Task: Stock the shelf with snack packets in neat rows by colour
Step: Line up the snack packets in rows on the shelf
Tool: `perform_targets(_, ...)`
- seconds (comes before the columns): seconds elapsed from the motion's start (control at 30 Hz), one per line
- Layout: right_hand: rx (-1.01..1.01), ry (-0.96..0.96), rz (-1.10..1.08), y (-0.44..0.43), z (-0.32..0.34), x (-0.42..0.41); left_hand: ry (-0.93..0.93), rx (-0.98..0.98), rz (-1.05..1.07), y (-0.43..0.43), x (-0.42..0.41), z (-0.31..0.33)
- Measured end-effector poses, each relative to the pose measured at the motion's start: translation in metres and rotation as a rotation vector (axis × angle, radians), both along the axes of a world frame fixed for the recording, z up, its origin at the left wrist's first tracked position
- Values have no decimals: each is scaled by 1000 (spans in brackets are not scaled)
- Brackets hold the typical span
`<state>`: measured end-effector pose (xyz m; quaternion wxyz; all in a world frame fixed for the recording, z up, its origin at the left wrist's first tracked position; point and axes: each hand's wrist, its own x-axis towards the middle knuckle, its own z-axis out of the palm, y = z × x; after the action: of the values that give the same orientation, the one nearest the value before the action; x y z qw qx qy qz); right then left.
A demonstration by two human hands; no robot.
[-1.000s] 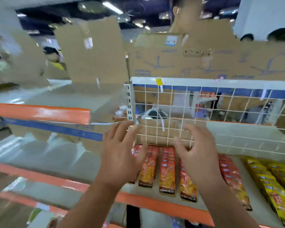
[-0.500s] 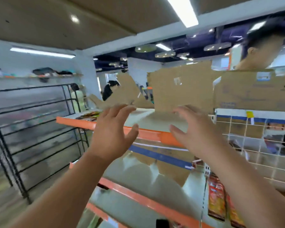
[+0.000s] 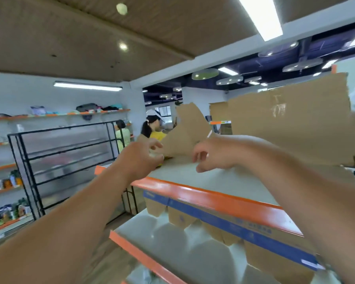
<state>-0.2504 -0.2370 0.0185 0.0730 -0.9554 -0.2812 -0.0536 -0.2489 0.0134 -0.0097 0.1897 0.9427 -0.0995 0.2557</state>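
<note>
Reaching forward, the left hand (image 3: 139, 158) and right hand (image 3: 215, 154) are hovering over the top shelf (image 3: 223, 181), a pale board whose orange front lip is running beneath both wrists. Right fingers are hanging loosely bent, empty. Left fingers are curling, blurred; I cannot tell whether they are grasping anything. Torn cardboard (image 3: 184, 130) is standing just beyond the fingertips.

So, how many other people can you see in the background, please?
2. One in a pale green top stands behind the black metal rack; one in a yellow top and white cap is beside the torn brown cardboard. Others may be hidden.
</note>
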Motion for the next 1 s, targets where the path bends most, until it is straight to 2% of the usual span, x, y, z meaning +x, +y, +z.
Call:
perform_targets(0.2, -166, 55, 25, 58, 16, 94, 158, 64, 5, 27, 78, 13)
perform_targets(0.43, -249, 45, 12, 109, 17, 179, 241, 75, -47, 70, 167, 8)
perform_targets(0.7, -246, 78, -188, 160, 11, 238, 368, 185, -163, 123, 277, 5)
perform_targets(0.87, -270, 143, -296, 195, 2, 276, 450, 348, -306, 141, 327, 10)
perform_targets(1.0, -205, 142, -312, 213, -20, 298, 498, 479, -386, 138, 349, 14)
